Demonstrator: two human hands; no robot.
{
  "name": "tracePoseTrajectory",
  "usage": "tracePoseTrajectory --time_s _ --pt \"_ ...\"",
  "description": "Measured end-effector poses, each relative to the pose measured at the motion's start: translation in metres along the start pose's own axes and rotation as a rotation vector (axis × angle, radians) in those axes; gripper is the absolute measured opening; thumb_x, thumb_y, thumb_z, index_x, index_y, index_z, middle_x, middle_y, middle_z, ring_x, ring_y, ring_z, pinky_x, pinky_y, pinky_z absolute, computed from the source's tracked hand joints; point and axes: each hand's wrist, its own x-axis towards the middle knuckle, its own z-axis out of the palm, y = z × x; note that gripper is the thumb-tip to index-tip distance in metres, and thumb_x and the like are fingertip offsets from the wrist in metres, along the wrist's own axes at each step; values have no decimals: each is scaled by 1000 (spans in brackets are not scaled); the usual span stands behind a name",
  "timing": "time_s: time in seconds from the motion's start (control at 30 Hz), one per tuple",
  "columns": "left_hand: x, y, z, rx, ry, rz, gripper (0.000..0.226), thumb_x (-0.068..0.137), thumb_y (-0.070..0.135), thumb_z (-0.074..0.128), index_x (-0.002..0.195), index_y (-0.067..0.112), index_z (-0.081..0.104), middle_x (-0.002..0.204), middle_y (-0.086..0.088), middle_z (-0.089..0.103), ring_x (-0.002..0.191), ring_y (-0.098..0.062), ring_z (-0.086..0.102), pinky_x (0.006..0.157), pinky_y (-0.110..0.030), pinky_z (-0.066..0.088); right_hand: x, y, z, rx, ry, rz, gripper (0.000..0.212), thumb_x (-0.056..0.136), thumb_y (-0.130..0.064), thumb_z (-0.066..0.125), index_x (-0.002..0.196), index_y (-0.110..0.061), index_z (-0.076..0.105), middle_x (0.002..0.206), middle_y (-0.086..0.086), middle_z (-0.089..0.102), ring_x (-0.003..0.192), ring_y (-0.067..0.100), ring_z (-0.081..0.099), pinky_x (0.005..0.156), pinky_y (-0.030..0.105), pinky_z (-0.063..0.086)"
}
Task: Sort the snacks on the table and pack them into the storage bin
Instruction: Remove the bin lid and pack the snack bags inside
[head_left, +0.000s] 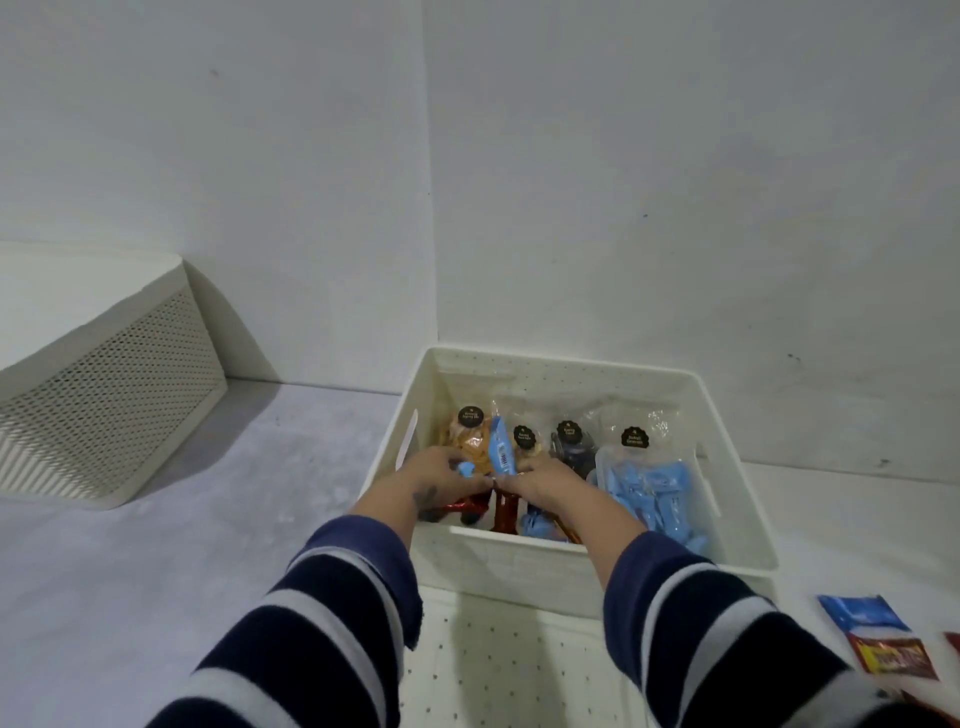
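A cream storage bin (566, 370) stands on the table against the wall. Inside it, several clear snack bags with black round labels (631, 437) stand along the back. A clear bag of blue-wrapped pieces (654, 488) lies at the right. Both my hands reach into the bin's front left part. My left hand (434, 480) pinches a small blue-wrapped snack (466, 471) above red wrappers (467, 503). My right hand (545, 486) grips an upright blue packet (502, 448). A red-brown packet (506, 512) stands just below my hands.
A perforated cream bin (119, 395) sits upside down at the left. A dotted cream lid (498, 665) lies in front of the storage bin. At the lower right on the table lie a blue packet (862, 613) and red packets (893, 657).
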Motion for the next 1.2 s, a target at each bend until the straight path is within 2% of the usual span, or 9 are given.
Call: tracePoseTrajectory --time_s 0.07,0.1,0.13,0.2,0.3,0.4,0.5,0.83,1.2 --pt "0 3 -1 -6 -9 6 69 77 57 68 132 19 50 132 -2 55 113 -19 55 85 -25 45 -5 -2 -4 -23 -57 -19 67 88 -53 54 143 -19 40 144 9 44 102 21 55 92 34 43" --pt "-1 6 -3 7 0 19 72 76 59 67 134 19 49 134 -2 54 117 -20 54 90 -27 45 -8 -2 -7 -41 -52 -27 69 89 -55 51 146 -20 34 150 9 38 117 26 52 99 37 40" --pt "-3 8 -5 22 10 36 73 77 59 66 135 18 48 135 -3 54 119 -21 53 94 -29 43 -11 -3 -10 -58 -36 -36 69 91 -57 47 148 -21 31 152 8 34 130 29 43 106 39 36" --pt "-10 14 -10 50 30 58 63 84 51 62 135 16 48 135 -4 54 121 -22 52 95 -28 40 -20 -5 -18 -43 -8 -54 69 93 -59 38 149 -21 26 156 7 28 141 29 30 113 41 28" --pt "-26 28 -16 85 68 82 50 91 38 57 135 14 48 136 -7 53 121 -23 52 96 -30 41 -39 -10 -31 -58 -18 -86 61 97 -53 33 148 -19 31 153 7 32 138 27 34 111 39 29" --pt "-44 47 -14 136 101 130 46 92 36 56 133 15 50 136 -6 53 122 -23 51 100 -32 40 -66 -8 -50 -211 -13 -128 47 99 -40 41 137 -14 49 138 7 51 124 25 49 101 35 39" --pt "-59 73 -1 182 99 182 45 91 39 57 131 18 52 132 -5 56 118 -23 54 101 -35 44 -92 3 -71 -284 78 -180 38 97 -35 48 126 -13 59 129 7 59 116 24 55 99 36 42" --pt "-100 199 93 311 42 389 41 91 35 58 129 20 54 132 -2 56 119 -21 53 100 -29 40 -182 107 -168 -477 244 -45 50 97 -36 47 142 -17 42 151 2 36 137 21 36 111 30 29" --pt "-133 268 227 215 -36 372 36 94 30 55 128 17 55 132 -6 55 118 -24 54 103 -33 42 -228 258 -217 -520 118 51 49 100 -31 40 146 -15 35 156 3 28 142 22 27 114 32 23"
